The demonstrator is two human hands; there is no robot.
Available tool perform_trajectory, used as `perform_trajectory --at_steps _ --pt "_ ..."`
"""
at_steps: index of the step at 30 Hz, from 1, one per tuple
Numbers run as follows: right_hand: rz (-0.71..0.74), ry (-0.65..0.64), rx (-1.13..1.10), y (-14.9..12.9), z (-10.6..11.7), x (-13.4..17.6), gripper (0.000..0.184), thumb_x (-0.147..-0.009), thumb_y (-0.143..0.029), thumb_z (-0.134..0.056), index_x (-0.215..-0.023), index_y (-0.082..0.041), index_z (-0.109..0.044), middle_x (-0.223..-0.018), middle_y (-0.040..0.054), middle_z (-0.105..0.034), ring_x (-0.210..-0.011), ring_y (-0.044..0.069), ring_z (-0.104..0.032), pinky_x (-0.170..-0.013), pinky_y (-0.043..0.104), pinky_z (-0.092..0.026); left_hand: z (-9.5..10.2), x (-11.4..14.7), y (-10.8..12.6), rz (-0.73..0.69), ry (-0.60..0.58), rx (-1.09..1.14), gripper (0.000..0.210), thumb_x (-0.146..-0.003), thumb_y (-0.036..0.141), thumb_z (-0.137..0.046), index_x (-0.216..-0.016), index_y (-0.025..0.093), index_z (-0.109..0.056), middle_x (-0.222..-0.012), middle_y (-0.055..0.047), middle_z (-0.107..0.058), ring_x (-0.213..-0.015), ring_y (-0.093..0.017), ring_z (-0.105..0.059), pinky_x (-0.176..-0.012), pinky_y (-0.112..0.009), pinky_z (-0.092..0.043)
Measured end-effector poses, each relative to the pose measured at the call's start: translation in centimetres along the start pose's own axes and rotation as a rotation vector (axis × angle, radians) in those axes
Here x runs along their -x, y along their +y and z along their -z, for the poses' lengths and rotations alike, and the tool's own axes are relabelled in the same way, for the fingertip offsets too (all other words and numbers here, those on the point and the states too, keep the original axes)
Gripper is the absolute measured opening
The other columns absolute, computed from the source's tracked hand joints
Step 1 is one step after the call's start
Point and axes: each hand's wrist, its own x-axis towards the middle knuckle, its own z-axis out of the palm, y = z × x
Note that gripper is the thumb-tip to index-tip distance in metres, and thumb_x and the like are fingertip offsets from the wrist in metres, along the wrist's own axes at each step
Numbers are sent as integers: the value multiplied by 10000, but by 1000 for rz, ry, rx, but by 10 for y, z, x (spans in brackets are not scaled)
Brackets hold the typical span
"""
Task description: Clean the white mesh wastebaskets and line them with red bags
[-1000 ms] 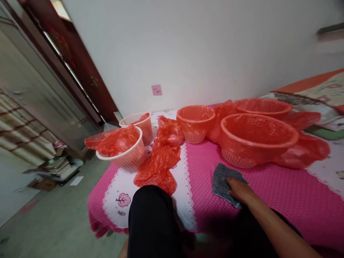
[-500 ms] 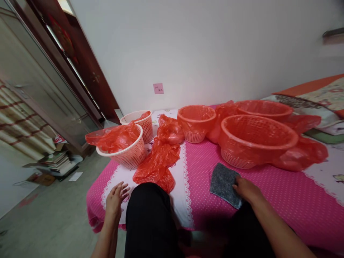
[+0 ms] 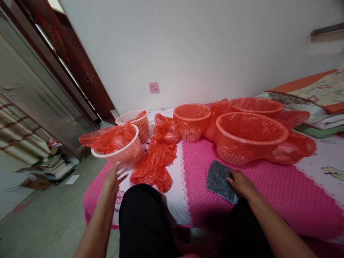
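Note:
My left hand [image 3: 114,175] is open with its fingers spread, just in front of a white plastic basket [image 3: 118,154]. A bunched red plastic bag [image 3: 115,138] fills that basket's top and hangs over its rim. My right hand [image 3: 240,182] pinches the right edge of a dark grey cloth [image 3: 219,181] that lies flat on the pink dotted bedspread [image 3: 197,172]. Beyond the cloth stands a large basket [image 3: 236,157] lined with a red plastic bag [image 3: 252,129]. Crumpled red bags [image 3: 153,165] lie between the white baskets and a smaller red-lined basket [image 3: 190,136].
A second white basket [image 3: 143,127] stands behind the first, near the wall [image 3: 188,53]. Another red-lined basket [image 3: 256,105] is at the back right. Folded bedding [image 3: 319,96] is piled at the far right. My black-trousered knee [image 3: 142,204] rises between my hands.
My left hand has moved forward toward the near white basket, its fingers spreading. My right hand stays at the grey cloth's edge. The whole view has shifted slightly.

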Motion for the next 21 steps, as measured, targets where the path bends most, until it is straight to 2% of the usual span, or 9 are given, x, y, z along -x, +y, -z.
perform_trajectory --at_steps 3,5,7,10,12,14,16,18,21 --pt "24 -26 7 -2 2 3 230 -888 -255 -677 -1095 -170 -730 -1102 141 -744 -1055 280 -712 -910 345 -497 -57 18 -19 -123 -169 -208 584 -920 390 -678 -1399 73 -570 -1476 -275 -614 -1386 -412 -584 -1112 -522 -509" --pt "42 -44 28 -4 0 3 199 -897 -245 -656 -1064 -162 -724 -1093 144 -738 -1049 284 -709 -912 354 -501 -96 27 -33 -189 -236 -371 811 -798 387 -818 -1502 100 -534 -1670 -264 -431 -1578 -452 -333 -1245 -557 -345" --pt "67 -59 39 -6 -2 1 175 -905 -247 -643 -1035 -157 -717 -1085 145 -732 -1029 279 -708 -899 353 -504 -130 31 -48 -176 -257 -533 1011 -733 406 -872 -1611 157 -437 -1791 -242 -148 -1637 -521 -63 -1245 -703 -236" --pt "83 -70 39 -10 -7 -2 141 -901 -240 -654 -1005 -160 -707 -1087 134 -725 -1013 261 -702 -892 340 -500 -162 28 -67 -95 -317 -754 1061 -714 309 -890 -1649 231 -395 -1797 -235 -101 -1630 -548 -65 -1182 -827 -211" --pt "82 -72 39 -11 -8 -2 120 -893 -218 -668 -992 -159 -702 -1088 132 -723 -1019 255 -699 -897 332 -493 -170 19 -75 -72 -333 -865 923 -830 255 -781 -1661 237 -379 -1796 -232 -122 -1636 -512 -125 -1197 -791 -254" --pt "90 -81 44 -10 -9 -2 103 -889 -196 -676 -981 -154 -696 -1086 136 -722 -1028 254 -698 -896 322 -487 -170 5 -78 -89 -323 -930 786 -935 223 -643 -1671 210 -365 -1792 -232 -146 -1645 -469 -146 -1247 -711 -250" --pt "95 -93 53 -8 -8 0 86 -892 -192 -676 -967 -154 -691 -1074 136 -722 -1012 252 -700 -878 315 -484 -162 -13 -76 -113 -294 -976 711 -984 238 -585 -1662 175 -378 -1779 -248 -178 -1648 -461 -128 -1278 -684 -199" --pt "100 -98 56 -6 -8 2 70 -896 -196 -671 -952 -158 -691 -1061 133 -723 -995 254 -698 -871 318 -482 -151 -31 -71 -123 -262 -1015 652 -1008 301 -610 -1622 171 -434 -1752 -251 -259 -1633 -475 -167 -1269 -721 -189" --pt "94 -95 56 -4 -9 2 78 -894 -198 -664 -953 -160 -698 -1074 140 -725 -1002 264 -693 -881 332 -484 -130 -54 -65 -141 -270 -1024 535 -1008 398 -684 -1490 199 -566 -1597 -162 -508 -1453 -387 -501 -1179 -662 -426"
